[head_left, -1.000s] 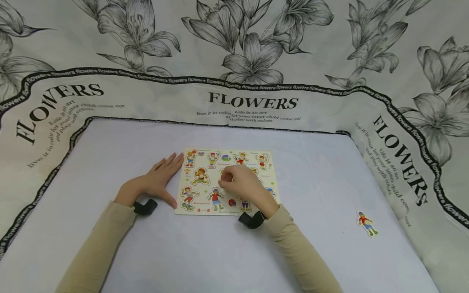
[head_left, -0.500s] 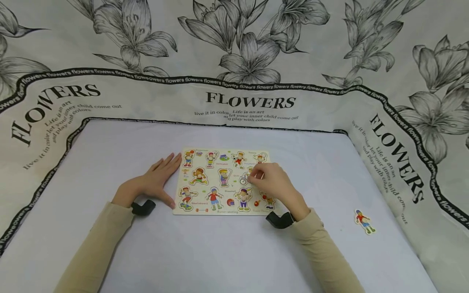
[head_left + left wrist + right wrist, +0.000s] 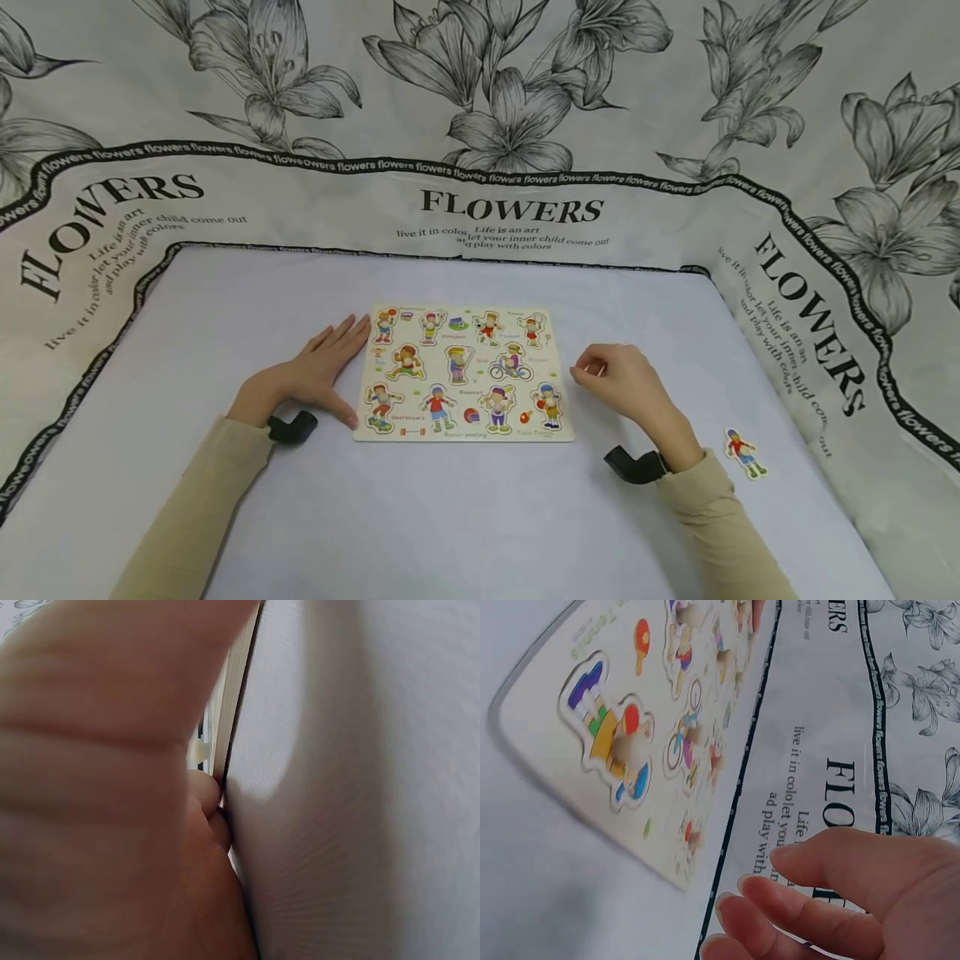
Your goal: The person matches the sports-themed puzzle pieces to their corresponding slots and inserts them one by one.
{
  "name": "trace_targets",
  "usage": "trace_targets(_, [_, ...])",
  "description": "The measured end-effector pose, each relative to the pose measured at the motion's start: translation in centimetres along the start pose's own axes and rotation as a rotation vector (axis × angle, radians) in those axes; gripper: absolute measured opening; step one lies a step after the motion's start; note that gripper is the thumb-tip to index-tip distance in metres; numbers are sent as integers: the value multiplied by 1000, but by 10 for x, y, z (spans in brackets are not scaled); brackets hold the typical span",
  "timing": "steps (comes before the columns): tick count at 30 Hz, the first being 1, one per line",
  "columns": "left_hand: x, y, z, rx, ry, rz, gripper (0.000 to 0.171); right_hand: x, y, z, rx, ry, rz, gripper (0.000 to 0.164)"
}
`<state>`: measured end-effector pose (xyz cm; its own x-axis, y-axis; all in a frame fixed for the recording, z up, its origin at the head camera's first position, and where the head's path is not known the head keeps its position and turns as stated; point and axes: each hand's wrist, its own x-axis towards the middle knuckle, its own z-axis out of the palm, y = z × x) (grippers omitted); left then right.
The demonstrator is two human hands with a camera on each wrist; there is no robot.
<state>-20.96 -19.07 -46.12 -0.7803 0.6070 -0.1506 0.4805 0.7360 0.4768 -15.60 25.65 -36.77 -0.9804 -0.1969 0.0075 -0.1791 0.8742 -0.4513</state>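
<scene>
A cream puzzle board (image 3: 450,390) lies flat on the white cloth, bearing several cartoon sport figures. My left hand (image 3: 311,373) rests spread along the board's left edge, fingers and thumb touching it. Seen from the left wrist, the palm (image 3: 97,787) fills much of the picture beside the board's thin side. Just off the board's right edge hovers my right hand (image 3: 618,379). Its thumb and fingers are loosely bent and apart, with nothing between them, as the right wrist view shows. A loose figure piece (image 3: 745,454) in a red top and blue shorts lies at the right.
A white tablecloth (image 3: 420,517) covers the surface. Around its back and sides runs a fabric border with black flower drawings and FLOWERS lettering (image 3: 512,206). Black wrist mounts (image 3: 636,465) sit at the cuffs of both beige sleeves.
My right hand has moved rightward from over the middle of the board to beyond its right edge, uncovering the cyclist and other figures. The left hand has stayed at the board's edge.
</scene>
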Motion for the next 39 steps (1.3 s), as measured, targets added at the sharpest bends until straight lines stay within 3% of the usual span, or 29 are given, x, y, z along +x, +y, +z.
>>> trace_targets(12, [-3,1,-2,-28,5,24,149,-35,57,-33,-4,59,88,18])
trace_targets(22, [-2,2,-2,-31,3,14,150,-67,109,-51,-71,104,165,22])
trace_targets(29, [-3,1,-2,-30,5,8,150,-89,154,-58,-58,117,197,22])
trace_targets(39, [-2,1,-2,-12,2,3,150,-114,183,-69,-55,64,289,33])
